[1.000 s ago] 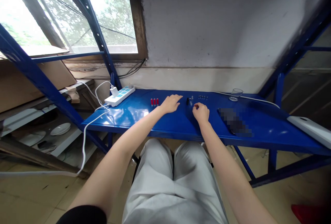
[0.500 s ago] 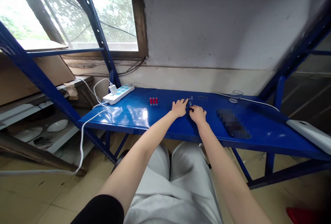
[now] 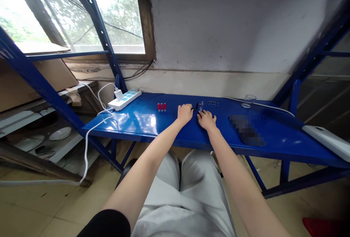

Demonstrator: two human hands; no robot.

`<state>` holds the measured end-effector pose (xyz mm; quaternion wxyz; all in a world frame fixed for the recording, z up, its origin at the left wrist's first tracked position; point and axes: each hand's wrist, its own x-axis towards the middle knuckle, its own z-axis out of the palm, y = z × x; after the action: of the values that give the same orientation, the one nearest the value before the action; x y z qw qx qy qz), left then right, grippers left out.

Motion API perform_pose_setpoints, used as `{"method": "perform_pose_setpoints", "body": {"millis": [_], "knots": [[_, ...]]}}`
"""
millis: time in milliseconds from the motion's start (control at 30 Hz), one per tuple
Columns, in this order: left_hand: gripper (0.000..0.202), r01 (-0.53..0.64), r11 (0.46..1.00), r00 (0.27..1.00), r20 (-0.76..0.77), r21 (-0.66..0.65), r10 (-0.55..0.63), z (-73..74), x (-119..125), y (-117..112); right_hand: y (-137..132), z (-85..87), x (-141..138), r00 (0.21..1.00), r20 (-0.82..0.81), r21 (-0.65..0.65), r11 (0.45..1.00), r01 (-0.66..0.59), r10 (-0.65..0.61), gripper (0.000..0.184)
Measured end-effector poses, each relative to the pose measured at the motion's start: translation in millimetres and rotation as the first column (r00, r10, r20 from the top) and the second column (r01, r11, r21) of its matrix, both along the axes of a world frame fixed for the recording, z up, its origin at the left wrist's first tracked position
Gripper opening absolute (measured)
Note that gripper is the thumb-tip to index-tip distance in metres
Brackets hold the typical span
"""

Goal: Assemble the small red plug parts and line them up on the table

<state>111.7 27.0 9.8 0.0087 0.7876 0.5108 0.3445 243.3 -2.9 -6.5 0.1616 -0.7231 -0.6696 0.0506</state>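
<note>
On the blue table (image 3: 131, 118), my left hand (image 3: 185, 113) is curled, with a small black piece (image 3: 197, 106) at its fingertips; its exact kind is too small to tell. Close by on the right, my right hand (image 3: 207, 120) rests palm down with fingers spread. Its fingertips are beside a small clear piece (image 3: 201, 104), and whether they touch it I cannot tell. Three red tubes with pale lower ends (image 3: 162, 107) stand in a row to the left of my hands. Several tiny metallic pieces (image 3: 213, 103) lie in a row beyond my right hand.
A white power strip (image 3: 124, 100) with a plugged-in cable is at the table's left end. A clear glass (image 3: 248, 101) stands at the back right. Nearer lies a dark, blurred-out object (image 3: 246, 130). A white device (image 3: 326, 140) sits at the right edge.
My left hand has drawn back slightly to the left, and its outstretched index finger is now curled. A black piece now shows between the hands. My right hand has shifted slightly left.
</note>
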Motion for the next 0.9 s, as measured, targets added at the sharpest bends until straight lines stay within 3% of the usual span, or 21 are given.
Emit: {"method": "perform_pose_setpoints", "body": {"millis": [133, 300, 433, 633, 767, 900], "knots": [[0.007, 0.047, 0.997, 0.948, 0.318, -0.066, -0.024, -4.3, -15, -11, 4, 0.8, -1, 1.0, 0.028, -0.081, 0.997, 0.002, 0.0, 0.056], [0.01, 0.071, 0.99, 0.741, 0.671, -0.119, 0.027, -7.2, -29, -23, 8, 1.5, -2, 0.998, 0.055, -0.144, 0.99, -0.002, 0.01, 0.061], [0.011, 0.071, 0.99, 0.674, 0.738, -0.118, 0.039, -5.9, -36, -28, 8, 2.8, -2, 0.997, 0.076, -0.165, 0.986, -0.003, 0.015, 0.063], [0.012, 0.103, 0.988, 0.661, 0.75, -0.118, 0.021, -5.3, -38, -30, 3, 4.4, -3, 0.995, 0.089, -0.154, 0.988, -0.019, 0.033, 0.06], [0.012, 0.093, 0.983, 0.66, 0.749, -0.156, 0.057, -6.7, -38, -27, -4, 4.6, -6, 0.995, 0.04, -0.016, 0.996, -0.091, 0.092, 0.052], [0.015, 0.104, 0.975, 0.639, 0.764, -0.196, 0.085, -11.7, -40, -23, -9, 6.1, -8, 0.981, -0.035, 0.198, 0.963, -0.183, 0.193, 0.037]]}}
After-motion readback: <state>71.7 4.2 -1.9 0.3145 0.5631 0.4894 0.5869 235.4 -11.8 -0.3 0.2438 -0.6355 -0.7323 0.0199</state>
